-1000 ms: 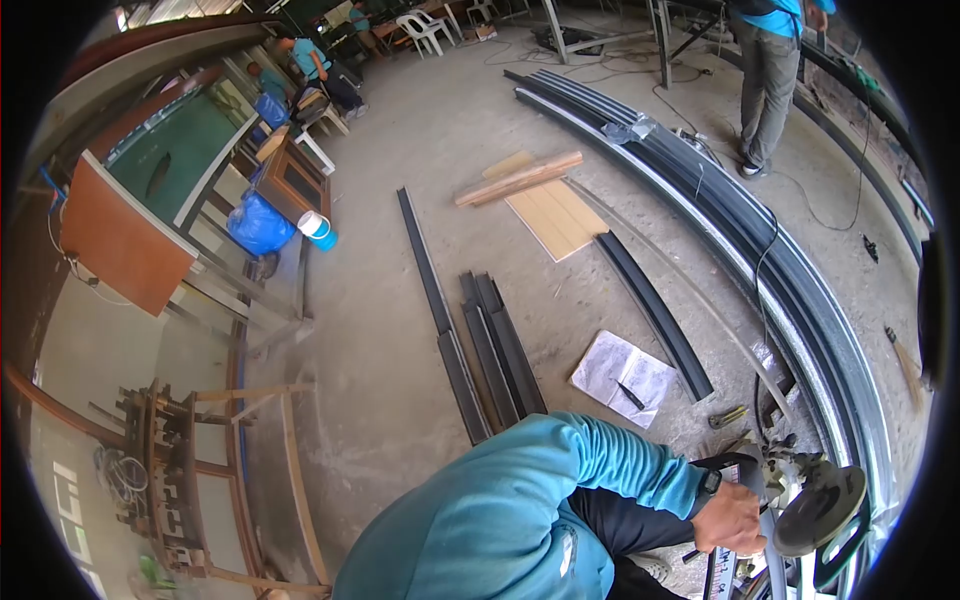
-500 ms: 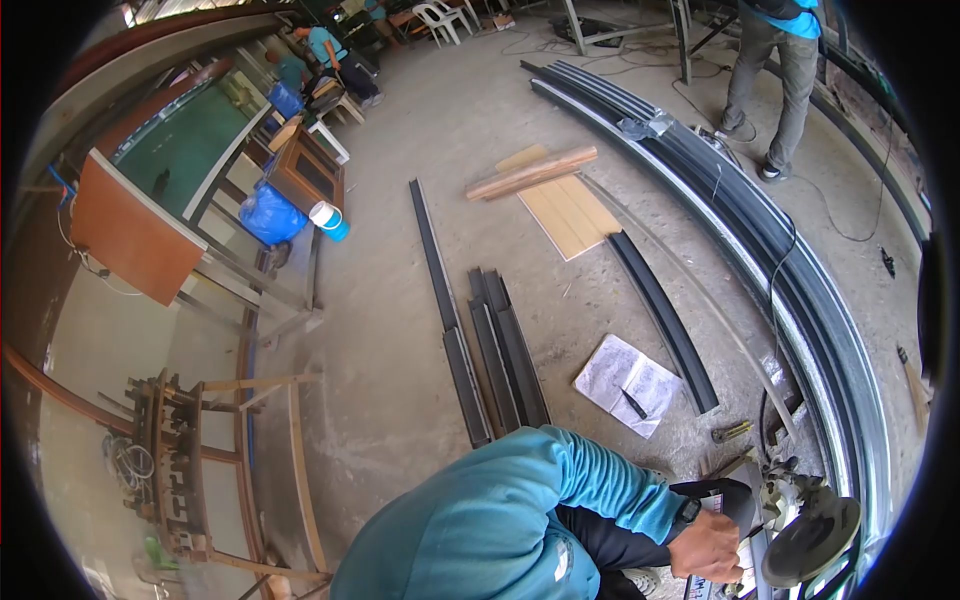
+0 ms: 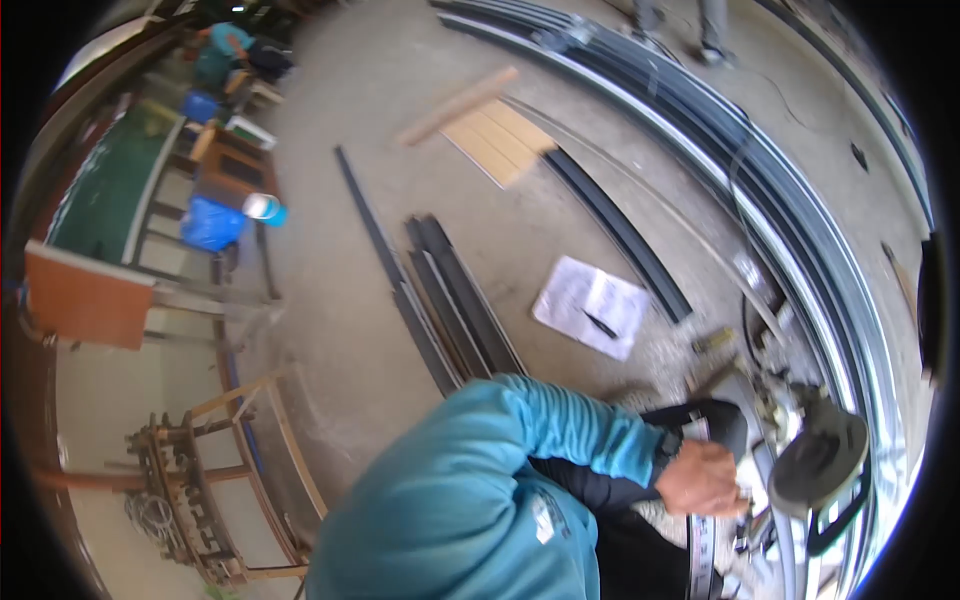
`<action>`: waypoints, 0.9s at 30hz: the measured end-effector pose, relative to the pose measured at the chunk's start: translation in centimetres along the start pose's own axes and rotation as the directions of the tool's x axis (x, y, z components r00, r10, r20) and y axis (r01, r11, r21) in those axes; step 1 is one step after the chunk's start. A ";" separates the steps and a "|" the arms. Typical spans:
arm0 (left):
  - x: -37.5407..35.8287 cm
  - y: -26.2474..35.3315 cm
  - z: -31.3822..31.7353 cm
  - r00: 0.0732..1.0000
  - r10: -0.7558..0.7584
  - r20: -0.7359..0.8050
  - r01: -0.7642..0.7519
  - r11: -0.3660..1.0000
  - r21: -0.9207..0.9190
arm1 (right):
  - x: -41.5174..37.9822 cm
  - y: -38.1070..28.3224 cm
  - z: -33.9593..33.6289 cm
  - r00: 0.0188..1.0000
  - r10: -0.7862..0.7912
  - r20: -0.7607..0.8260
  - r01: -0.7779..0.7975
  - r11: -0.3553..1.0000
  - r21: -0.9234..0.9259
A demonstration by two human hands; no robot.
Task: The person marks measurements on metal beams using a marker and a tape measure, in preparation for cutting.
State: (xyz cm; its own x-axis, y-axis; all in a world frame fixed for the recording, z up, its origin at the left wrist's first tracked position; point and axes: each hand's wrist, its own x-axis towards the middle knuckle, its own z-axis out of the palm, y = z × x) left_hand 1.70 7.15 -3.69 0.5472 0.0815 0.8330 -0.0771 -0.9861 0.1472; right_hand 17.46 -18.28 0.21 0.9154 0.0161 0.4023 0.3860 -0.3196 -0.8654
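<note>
My left hand (image 3: 702,478), with a dark watch (image 3: 667,447) at the wrist and a teal sleeve, is closed, with its fingers curled down. I cannot tell what is in its fingers. Just right of it stands a cutting machine with a large round grey disc (image 3: 820,462). Below the hand, a strip with white markings (image 3: 703,560) runs down past my dark trousers. My right hand is out of view. An open notebook (image 3: 585,290) lies on the floor ahead with a black pen (image 3: 600,323) on its page.
Long metal channels (image 3: 690,120) stretch along the right side. Shorter dark channels (image 3: 465,300) and a black length (image 3: 620,225) lie ahead. Wooden planks (image 3: 500,140) rest beyond. A white-and-blue bucket (image 3: 264,209) and blue bag (image 3: 211,222) stand left. Another person (image 3: 235,50) bends at the far left.
My view has tilted down, so floor objects sit higher and more to the left. More of my lap and the marked strip shows. My left hand stays closed beside the disc.
</note>
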 end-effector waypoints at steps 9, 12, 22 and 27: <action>2.8 -0.3 -1.3 0.795 0.022 0.606 0.247 0.901 -0.356 | 0.8 0.0 -2.8 0.954 -0.280 0.104 0.299 0.895 -0.332; 2.9 -0.2 -1.3 0.778 0.034 0.628 0.233 0.912 -0.338 | -0.2 -1.5 -3.7 0.997 -0.078 0.015 0.079 0.978 -0.193; 3.0 -0.3 -1.1 0.818 0.047 0.573 0.235 0.882 -0.408 | -1.9 0.5 -7.9 0.981 0.044 0.189 -0.026 0.995 -0.095; 4.0 0.2 -1.3 0.766 0.037 0.641 0.286 0.874 -0.392 | -1.8 1.1 -8.0 0.979 0.066 0.191 -0.075 0.996 0.039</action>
State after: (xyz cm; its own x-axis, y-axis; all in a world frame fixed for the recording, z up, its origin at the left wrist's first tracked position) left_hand 2.80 7.42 0.36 0.9510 -0.0671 0.3018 -0.2380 -0.7820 0.5761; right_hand 15.31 -26.21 0.91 0.9438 0.1755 0.2799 0.3207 -0.2829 -0.9040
